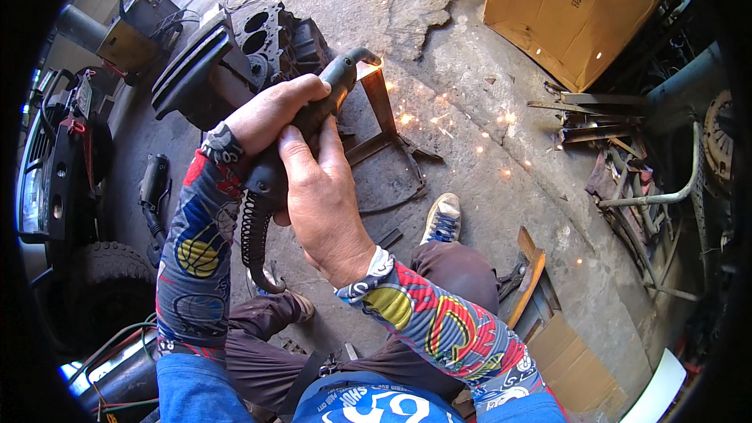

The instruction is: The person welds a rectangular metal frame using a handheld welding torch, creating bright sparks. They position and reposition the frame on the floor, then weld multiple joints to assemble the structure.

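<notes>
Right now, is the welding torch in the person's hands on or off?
On. The welding torch, gripped by the left hand and right hand, has a bright glow at its tip against the metal frame, with sparks scattered over the floor.

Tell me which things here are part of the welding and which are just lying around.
In use: torch held by left hand and right hand; steel frame; sparks.
Lying about: engine block; cardboard box; scrap metal; spare tool.
</notes>
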Available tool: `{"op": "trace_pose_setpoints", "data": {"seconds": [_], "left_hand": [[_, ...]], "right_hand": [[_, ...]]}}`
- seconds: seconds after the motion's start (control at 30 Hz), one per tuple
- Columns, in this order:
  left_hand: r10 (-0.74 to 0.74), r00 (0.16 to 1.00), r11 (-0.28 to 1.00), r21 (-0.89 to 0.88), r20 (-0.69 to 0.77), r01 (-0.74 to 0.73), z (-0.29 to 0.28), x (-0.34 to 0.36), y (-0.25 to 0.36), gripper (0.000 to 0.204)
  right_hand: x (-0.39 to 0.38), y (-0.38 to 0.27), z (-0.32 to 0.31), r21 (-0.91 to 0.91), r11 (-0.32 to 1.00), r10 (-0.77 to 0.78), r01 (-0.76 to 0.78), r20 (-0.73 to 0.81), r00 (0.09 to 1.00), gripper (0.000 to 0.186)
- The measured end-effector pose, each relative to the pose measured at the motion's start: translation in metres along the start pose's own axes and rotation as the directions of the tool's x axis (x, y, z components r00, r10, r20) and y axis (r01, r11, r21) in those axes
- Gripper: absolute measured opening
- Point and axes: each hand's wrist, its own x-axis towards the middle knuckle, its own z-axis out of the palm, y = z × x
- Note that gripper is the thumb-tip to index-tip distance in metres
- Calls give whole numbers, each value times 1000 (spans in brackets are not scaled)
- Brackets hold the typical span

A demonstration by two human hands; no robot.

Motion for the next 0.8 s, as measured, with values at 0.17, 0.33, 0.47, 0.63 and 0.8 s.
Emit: {"op": "trace_pose_setpoints", "data": {"seconds": [0.17,0.33,0.47,0.63,0.8], "left_hand": [[25,1000,999,36,1,-25,-1,1,-1,47],[32,999,998,51,-36,-31,0,0,0,45],[24,998,999,27,-54,-23,1,-2,0,43],[5,1000,996,-85,10,-4,2,1,-3,44],[-29,999,998,-56,-19,28,0,3,-2,45]], "right_hand": [[0,1,-2,-1,1000,24,-24,8,1000,71],[0,1,-4,-62,997,47,-45,23,999,79],[1,3,-5,-69,997,29,-28,15,999,79],[2,5,-5,-79,997,28,-28,-1,1000,81],[2,4,-5,-76,996,45,-45,-5,999,82]]}}
